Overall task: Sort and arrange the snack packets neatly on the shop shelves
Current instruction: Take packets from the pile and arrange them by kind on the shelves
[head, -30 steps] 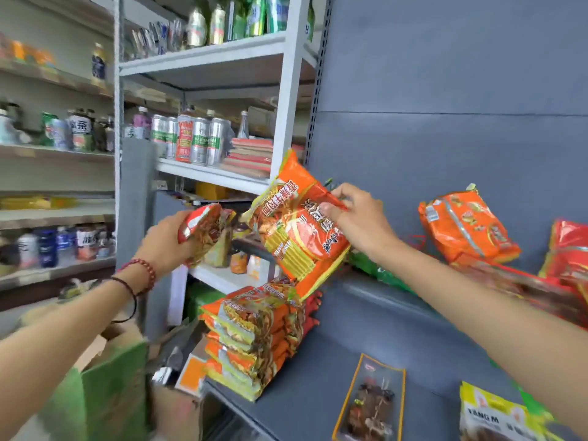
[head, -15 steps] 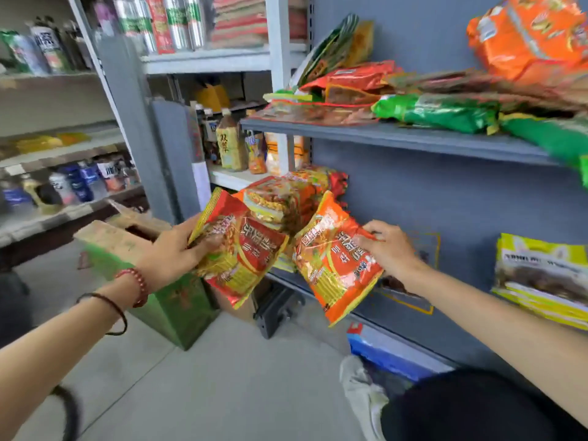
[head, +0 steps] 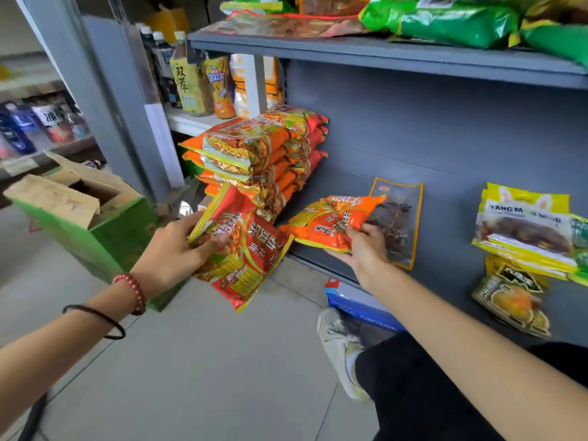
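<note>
- The left grip (head: 171,249) is clenched around an orange and red foil noodle packet with yellow stripes (head: 251,249): the thumb lies on its front and the fingers curl behind its left edge.
- This packet hangs tilted in the air, off the near edge of the lower grey metal shelf (head: 445,246), just in front of the stack's bottom.
- The right grip (head: 366,246) grasps a second orange foil noodle packet (head: 334,221) from below, with its fingertips curled over the packet's right end.
- That second packet lies nearly flat, low over the shelf's near edge and just right of the stack. Whether it touches the shelf cannot be told.
- A stack of matching orange noodle packets (head: 261,160) sits at the left end of the lower shelf.
- A clear brown snack pouch with a yellow border (head: 401,218) lies flat on the shelf, its left side covered by the second packet.
- Yellow pouches of dark snacks (head: 525,224) lie well apart on the right.
- The upper grey shelf (head: 381,55) carries green foil packets (head: 445,20).
- An open green cardboard box (head: 95,224) stands on the floor at the left.
- The left wrist wears a red bead bracelet (head: 133,291).
</note>
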